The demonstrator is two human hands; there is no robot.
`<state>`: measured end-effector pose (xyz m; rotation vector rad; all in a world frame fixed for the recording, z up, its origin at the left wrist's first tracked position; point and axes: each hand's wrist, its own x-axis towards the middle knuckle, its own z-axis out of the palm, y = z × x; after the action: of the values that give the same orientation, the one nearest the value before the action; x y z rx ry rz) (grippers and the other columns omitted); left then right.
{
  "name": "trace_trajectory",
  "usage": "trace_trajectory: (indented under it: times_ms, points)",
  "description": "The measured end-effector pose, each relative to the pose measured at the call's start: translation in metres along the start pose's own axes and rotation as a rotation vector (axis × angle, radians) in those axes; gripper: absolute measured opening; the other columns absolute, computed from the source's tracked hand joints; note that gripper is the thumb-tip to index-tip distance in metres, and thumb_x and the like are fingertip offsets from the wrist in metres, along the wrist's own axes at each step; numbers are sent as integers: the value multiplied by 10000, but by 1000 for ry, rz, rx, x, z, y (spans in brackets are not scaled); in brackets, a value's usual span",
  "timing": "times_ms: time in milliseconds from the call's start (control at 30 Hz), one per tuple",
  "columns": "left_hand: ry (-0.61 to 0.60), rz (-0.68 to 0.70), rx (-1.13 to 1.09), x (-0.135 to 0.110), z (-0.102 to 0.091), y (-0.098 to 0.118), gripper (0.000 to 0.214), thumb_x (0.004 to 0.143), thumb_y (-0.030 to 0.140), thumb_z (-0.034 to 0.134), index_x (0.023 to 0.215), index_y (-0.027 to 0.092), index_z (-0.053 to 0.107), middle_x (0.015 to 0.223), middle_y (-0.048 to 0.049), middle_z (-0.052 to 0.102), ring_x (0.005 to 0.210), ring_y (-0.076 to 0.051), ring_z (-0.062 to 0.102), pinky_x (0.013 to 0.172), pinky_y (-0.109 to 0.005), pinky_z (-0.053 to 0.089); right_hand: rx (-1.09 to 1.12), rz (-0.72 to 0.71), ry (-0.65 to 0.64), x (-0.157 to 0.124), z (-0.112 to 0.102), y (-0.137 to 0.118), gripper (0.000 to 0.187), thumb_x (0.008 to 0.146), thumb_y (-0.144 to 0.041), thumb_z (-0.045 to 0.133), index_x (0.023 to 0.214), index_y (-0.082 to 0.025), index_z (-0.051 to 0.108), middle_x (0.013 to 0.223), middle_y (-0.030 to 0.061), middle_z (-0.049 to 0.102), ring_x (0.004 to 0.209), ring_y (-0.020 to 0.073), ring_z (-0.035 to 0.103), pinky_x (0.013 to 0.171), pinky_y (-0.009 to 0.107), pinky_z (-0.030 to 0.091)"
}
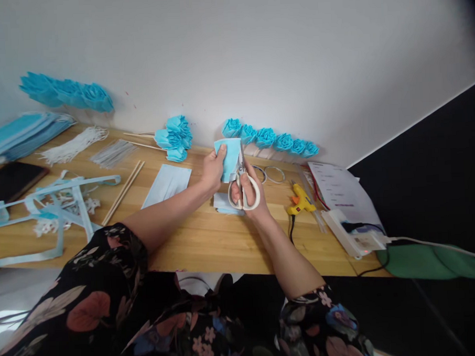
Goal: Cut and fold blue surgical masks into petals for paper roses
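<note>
My left hand (pixel 213 168) pinches a folded piece of light blue mask fabric (pixel 231 156) by its left side, thumb on top. In my right hand (pixel 254 198) are white-handled scissors (pixel 244 191), with fingers through the loops. The blades point up along the right edge of the fabric; whether they are fully closed I cannot tell. Below the hands a small stack of cut blue pieces (pixel 226 203) lies on the wooden table (pixel 209 247), partly covered by the scissors. A flat blue face mask (pixel 167 183) rests left of them, beside my left forearm.
Blue fabric flowers (pixel 265 137) line the wall, with more at the left (pixel 66 91) and middle (pixel 176 137). Cut strips (pixel 57 207), wooden sticks (pixel 124 192) and a mask stack (pixel 26 132) lie left. Right are a yellow glue gun (pixel 300 199), rings (pixel 274 175) and a power strip (pixel 348 233).
</note>
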<state>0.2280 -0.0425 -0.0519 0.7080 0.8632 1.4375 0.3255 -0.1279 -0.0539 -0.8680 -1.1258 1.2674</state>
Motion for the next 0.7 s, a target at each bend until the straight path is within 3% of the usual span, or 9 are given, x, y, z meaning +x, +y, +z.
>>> trace_trajectory:
  times_ms: [267, 433, 700]
  points:
    - [-67, -28, -46, 9, -3, 6, 286, 837, 404, 730, 801, 143, 618, 651, 25, 583, 587, -96, 516, 584, -210, 434, 54, 45, -30, 8, -7, 4, 855, 807, -634, 700, 1496, -259, 359, 552, -99, 525, 421, 87, 420, 427, 220, 451]
    - [-115, 0, -74, 13, -5, 6, 247, 828, 355, 746, 782, 148, 618, 651, 17, 605, 554, -86, 511, 554, -207, 422, 83, 78, -108, 7, -9, 5, 703, 836, -675, 640, 1386, -286, 438, 627, -71, 573, 507, 106, 492, 557, 266, 553]
    - [-114, 51, -115, 15, -6, 5, 189, 856, 305, 715, 816, 140, 634, 668, 30, 607, 552, -71, 502, 564, -199, 435, 112, 73, -167, 7, -9, 5, 666, 872, -658, 609, 1391, -295, 406, 650, -65, 590, 531, 113, 492, 563, 266, 548]
